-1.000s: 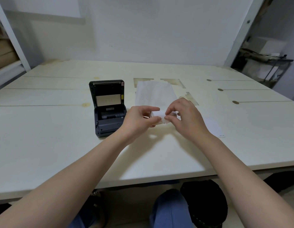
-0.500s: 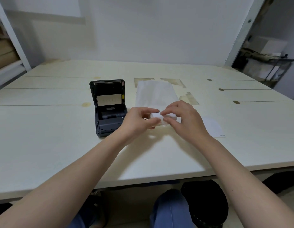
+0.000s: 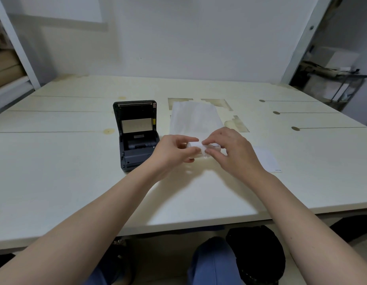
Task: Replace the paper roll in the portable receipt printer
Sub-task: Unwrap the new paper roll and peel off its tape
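Observation:
A dark grey portable receipt printer (image 3: 137,136) stands on the white table (image 3: 55,171), left of centre, its lid raised upright and its paper bay showing. Just right of it, a small white paper roll (image 3: 199,149) hangs slightly above the table between both hands. My left hand (image 3: 174,153) pinches the roll's left end with thumb and fingers. My right hand (image 3: 234,153) holds its right end, fingertips on the top of the roll. Most of the roll is hidden by my fingers.
A white paper bag (image 3: 195,118) lies flat behind my hands. A small white card or slip (image 3: 267,159) rests to the right. Shelving stands at the far left and a cluttered rack (image 3: 332,87) at the far right. The table's front edge is near my knees.
My right hand's fingers shifted slightly over the roll's top; the roll stays between both hands. The printer has not moved.

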Demonstrator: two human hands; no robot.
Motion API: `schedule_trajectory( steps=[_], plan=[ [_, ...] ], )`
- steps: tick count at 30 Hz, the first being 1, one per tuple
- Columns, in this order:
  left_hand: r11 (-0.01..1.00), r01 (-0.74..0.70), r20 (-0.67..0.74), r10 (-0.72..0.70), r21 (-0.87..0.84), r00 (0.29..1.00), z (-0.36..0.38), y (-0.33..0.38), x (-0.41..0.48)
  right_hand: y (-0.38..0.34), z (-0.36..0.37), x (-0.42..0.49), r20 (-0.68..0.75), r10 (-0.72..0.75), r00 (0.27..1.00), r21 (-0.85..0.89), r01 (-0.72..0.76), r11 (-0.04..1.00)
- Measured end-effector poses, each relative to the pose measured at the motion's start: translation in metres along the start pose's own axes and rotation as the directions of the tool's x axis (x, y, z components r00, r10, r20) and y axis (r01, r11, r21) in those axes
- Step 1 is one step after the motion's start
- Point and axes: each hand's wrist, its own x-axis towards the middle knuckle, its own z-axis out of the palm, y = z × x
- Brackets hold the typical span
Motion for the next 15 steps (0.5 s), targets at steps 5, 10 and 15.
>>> schedule_trajectory(
  steps=[5,10,15],
  plan=[
    [1.000,0.004,0.009,-0.004,-0.009,1.000,0.0004,-0.0019,0.0011,-0.0010,-0.0005,0.0003,-0.003,-0.008,1.000,0.025,0.008,1.000],
    [1.000,-0.006,0.037,0.005,0.017,0.999,0.0009,-0.0008,-0.0016,0.0021,0.0014,0.0021,0.062,0.016,0.998,0.066,-0.020,0.998],
    [1.000,0.003,0.053,-0.004,0.014,0.999,0.0013,-0.0008,-0.0012,0.0024,0.0020,0.0012,0.105,-0.008,0.994,0.073,0.000,0.997]
  ],
)
